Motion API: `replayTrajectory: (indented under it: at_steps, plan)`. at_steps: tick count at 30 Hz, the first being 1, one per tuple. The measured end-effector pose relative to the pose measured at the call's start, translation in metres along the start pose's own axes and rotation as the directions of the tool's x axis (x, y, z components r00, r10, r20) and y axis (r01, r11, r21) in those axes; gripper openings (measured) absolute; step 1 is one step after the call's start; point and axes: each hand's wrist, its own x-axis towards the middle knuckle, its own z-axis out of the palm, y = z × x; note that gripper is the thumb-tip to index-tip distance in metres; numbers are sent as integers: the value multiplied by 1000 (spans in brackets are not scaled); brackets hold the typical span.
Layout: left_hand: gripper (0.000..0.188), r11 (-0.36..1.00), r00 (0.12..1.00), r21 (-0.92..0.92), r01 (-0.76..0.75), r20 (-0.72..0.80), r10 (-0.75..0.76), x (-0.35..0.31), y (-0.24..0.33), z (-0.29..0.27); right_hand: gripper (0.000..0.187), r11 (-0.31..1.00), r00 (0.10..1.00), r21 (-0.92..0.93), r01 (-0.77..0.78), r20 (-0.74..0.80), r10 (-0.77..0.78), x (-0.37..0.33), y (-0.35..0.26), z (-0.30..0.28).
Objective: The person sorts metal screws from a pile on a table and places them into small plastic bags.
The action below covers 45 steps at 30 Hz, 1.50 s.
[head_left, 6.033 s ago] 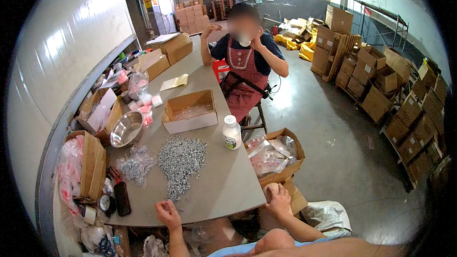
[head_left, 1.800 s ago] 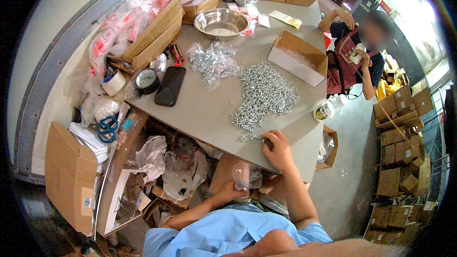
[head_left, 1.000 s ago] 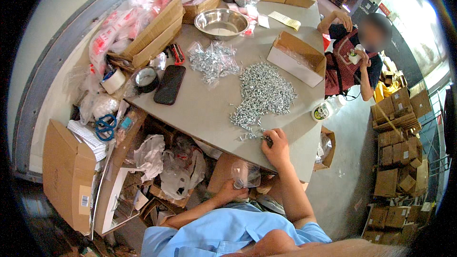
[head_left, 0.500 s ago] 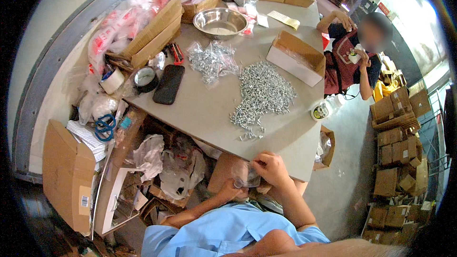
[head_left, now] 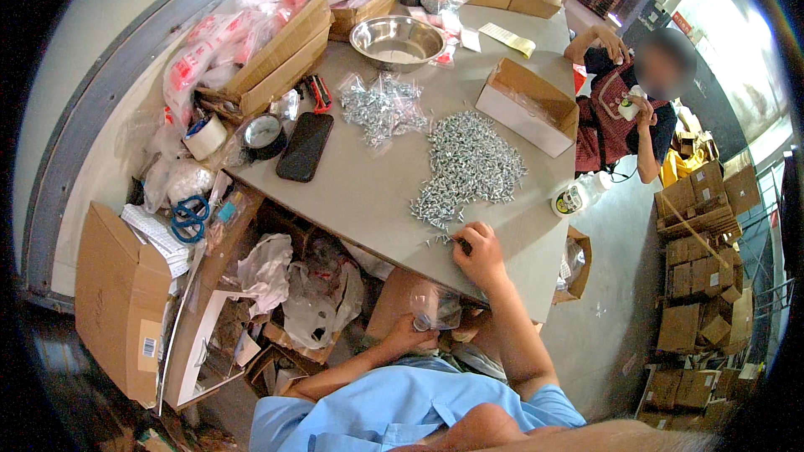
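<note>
Your right hand (head_left: 479, 255) rests on the near edge of the counter (head_left: 368, 192), its grip pressed together on a few loose screws (head_left: 440, 240) at the near tip of the screw pile (head_left: 469, 166). The fingertips point left and slightly away from you. The main pile lies directly beyond this hand, toward the far side of the counter. Its long axis runs from the near edge away from you, narrowing into a tail that ends at your fingertips.

Your left hand (head_left: 412, 336) is below the counter edge, near your lap, with its grip closed around a small clear plastic bag (head_left: 435, 310). The bag sits just under and slightly left of the right hand, with the counter edge between them. Whether the bag mouth is open cannot be told.

Of the two hands, the right is the nearer to the screws and touches them. The left is apart from them, beneath the counter. A black phone (head_left: 305, 145) and a packet of bagged screws (head_left: 381, 107) lie farther left, well apart from both hands.
</note>
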Motion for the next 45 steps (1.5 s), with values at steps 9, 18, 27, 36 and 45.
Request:
replayTrajectory:
  at_steps: [9, 18, 27, 36, 45]
  plan:
    - [19, 999, 1000, 53, 1, -16, -1, -4, 12, 0, 14, 980, 911, 131, -147, 404, 83, -28, -44, -29]
    - [20, 999, 998, 39, -27, -54, 29, -6, 24, -3, 16, 998, 998, 18, -59, -31, 59, 3, -36, 11]
    - [20, 995, 999, 104, 0, -44, 4, -7, 26, -2, 14, 989, 972, 54, -136, 202, 122, -18, -43, -5]
    - [25, 1000, 999, 26, -12, 43, 11, 2, 1, -4, 24, 972, 976, 101, -214, 48, 210, 7, -35, 1]
    - [26, 994, 998, 94, 62, -38, -59, -8, 38, -4, 21, 996, 993, 5, -89, -74, 89, 19, -28, 23]
